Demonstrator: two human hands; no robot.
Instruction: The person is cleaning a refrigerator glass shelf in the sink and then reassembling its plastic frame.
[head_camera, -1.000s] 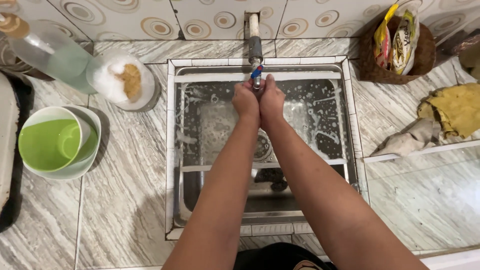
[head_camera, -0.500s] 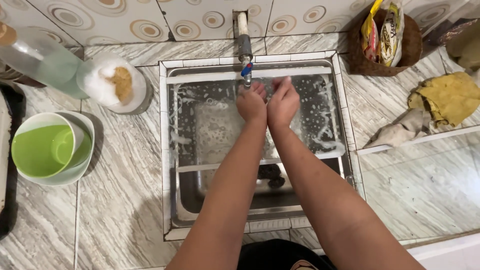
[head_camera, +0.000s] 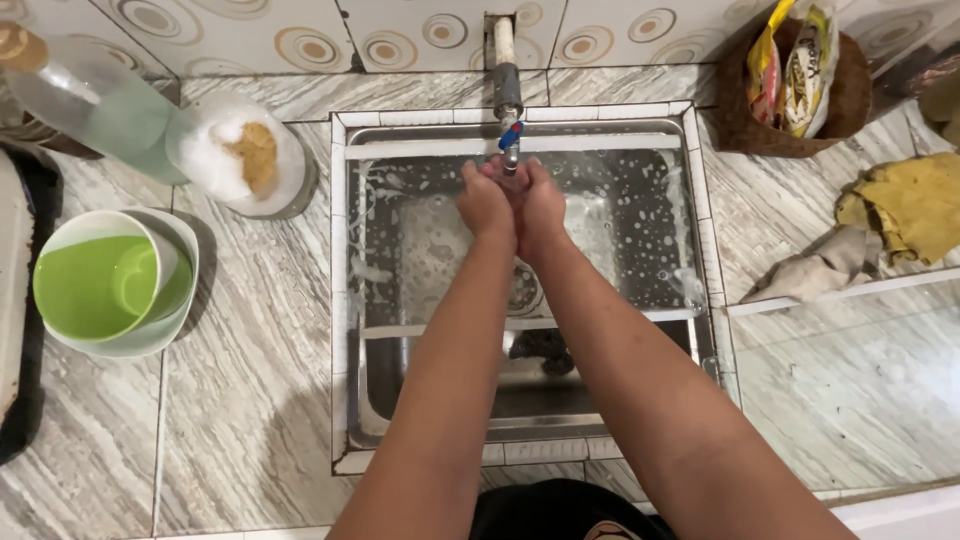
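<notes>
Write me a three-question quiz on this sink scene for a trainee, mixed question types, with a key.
1. True or false: the left hand and the right hand are pressed together under the tap, over the steel sink.
2. Multiple choice: what lies on the counter right of the sink? A) a yellow cloth B) a red kettle C) a stack of plates
3. Fill in: the green cup sits inside a ____ bowl.

Key
1. True; the hands touch each other just below the spout.
2. A; a grey rag lies beside it.
3. White; it stands left of the sink.
</notes>
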